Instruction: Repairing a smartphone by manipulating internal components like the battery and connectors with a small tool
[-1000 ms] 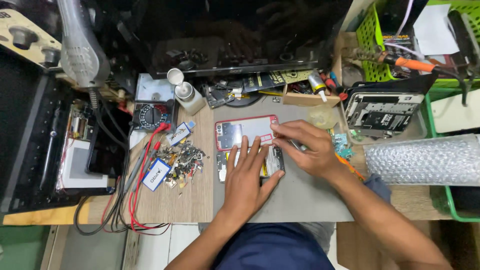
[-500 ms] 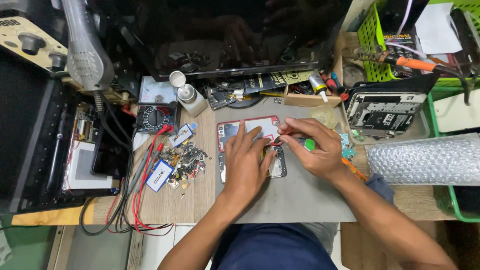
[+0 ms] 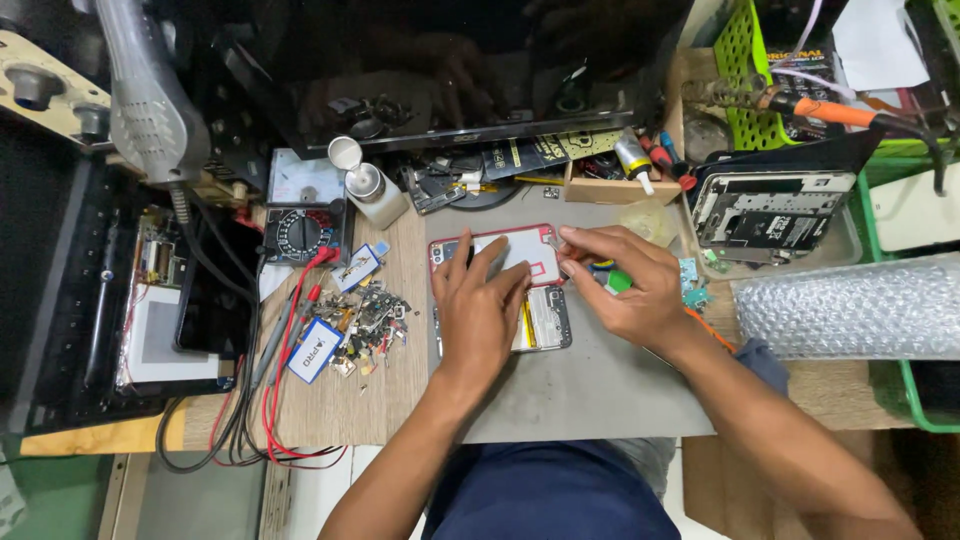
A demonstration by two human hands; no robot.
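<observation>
left hand (image 3: 482, 312) lies flat, pinning the opened phone (image 3: 505, 285) on the grey mat (image 3: 590, 385). right hand (image 3: 625, 285), at three o'clock, pinches a green-handled tool (image 3: 610, 278). a slip could gouge the phone; loose parts (image 3: 365, 322) at nine o'clock could scatter.

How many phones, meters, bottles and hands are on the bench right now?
Opened phones: 2, the red-framed phone and the phone in the tray
Multimeter: 1
Dispenser bottle: 1
Hands: 2, left hand, right hand
Total: 6
</observation>
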